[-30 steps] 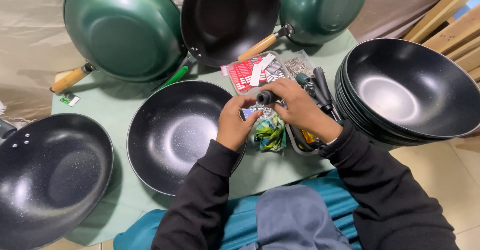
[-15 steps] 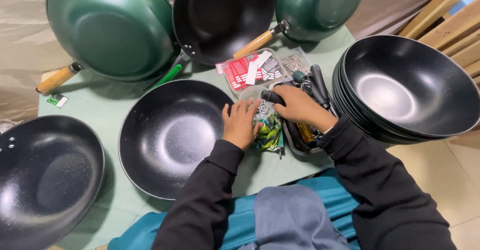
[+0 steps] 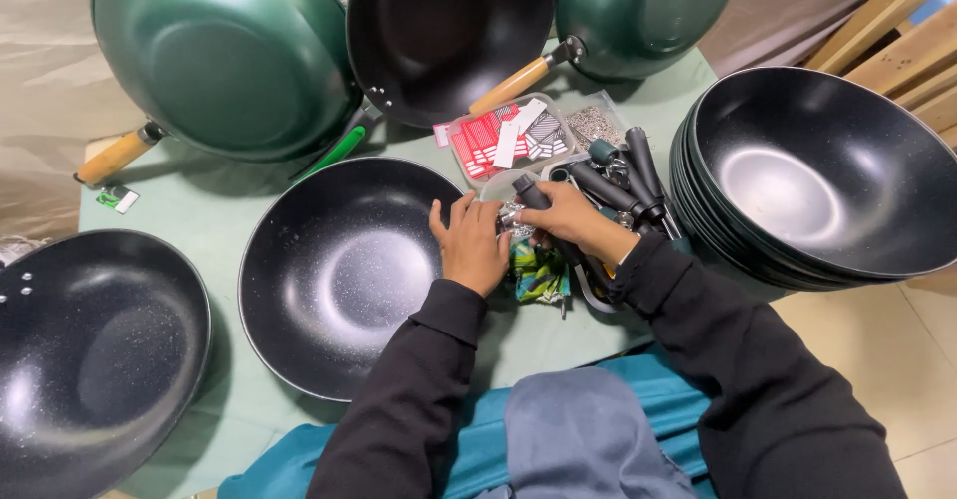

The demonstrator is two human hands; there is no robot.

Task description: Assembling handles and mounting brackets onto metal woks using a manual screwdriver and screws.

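Black handle (image 3: 538, 200) held at the right edge of the handleless black pan (image 3: 344, 275), which lies open side up on the pale green table (image 3: 209, 210) in front of the person. Right hand (image 3: 578, 222) is curled over the handle, fingers pressed around it; left hand (image 3: 474, 245) rests on the pan's rim, fingers bent toward the same spot, and whether it pinches anything cannot be told. Both arms wear black sleeves.

Just behind the hands lies a heap of spare black handles (image 3: 628, 175), mixed with small metal parts too cluttered to tell apart. Beneath the wrists sits a green and yellow packet (image 3: 538, 275). Beyond the heap lie a clear bag of red and white cards (image 3: 498, 140) and a smaller clear bag of small grey hardware (image 3: 596, 123).

To the right, a stack of nested black pans (image 3: 817, 180) stands close against the handle heap. At the far edge, a green pan with a wooden handle (image 3: 214, 55), a black pan with a green handle (image 3: 444, 30), and a second green pan (image 3: 638, 10) lean upright. Another black pan (image 3: 90, 354) lies at the left, its bowl holding nothing; the central pan is likewise bare inside.
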